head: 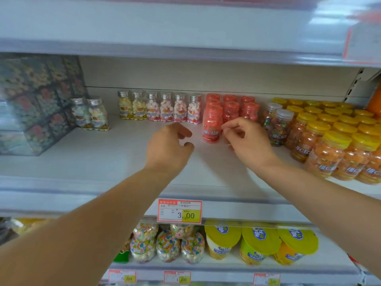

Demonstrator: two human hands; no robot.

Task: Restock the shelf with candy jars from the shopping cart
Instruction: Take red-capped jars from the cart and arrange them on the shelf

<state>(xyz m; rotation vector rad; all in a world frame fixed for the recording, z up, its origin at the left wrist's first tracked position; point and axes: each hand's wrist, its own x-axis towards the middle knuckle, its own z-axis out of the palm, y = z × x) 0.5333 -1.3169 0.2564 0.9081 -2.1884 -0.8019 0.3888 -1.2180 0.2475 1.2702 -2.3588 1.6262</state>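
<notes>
Red candy jar (212, 125) stands upright on the white shelf (103, 157), at the front of a block of matching red jars (232, 109) that runs back to the rear wall. The right hand (247, 141) is at the jar's right side, its fingers curled and its thumb and forefinger tips (224, 127) drawn together right against the jar's label; whether they pinch the jar or only touch it cannot be told. The left hand (169, 147) hovers over bare shelf to the left of the jar, apart from it, with fingers loosely curled round nothing.

Left of the red block, a row of silver-capped bottles (167, 108) with yellow, pink and white sweets lines the back, and two more silver-capped bottles (90, 114) stand beside a stack of clear boxes (35, 104). Right of the red jars are two clear-lidded jars (278, 129) of mixed sweets, then many yellow-lidded orange jars (329, 149). A price tag (179, 211) reading 3.00 hangs on the shelf edge. Below it sit pastel candy jars (168, 246) and yellow-lidded cups (259, 244).
</notes>
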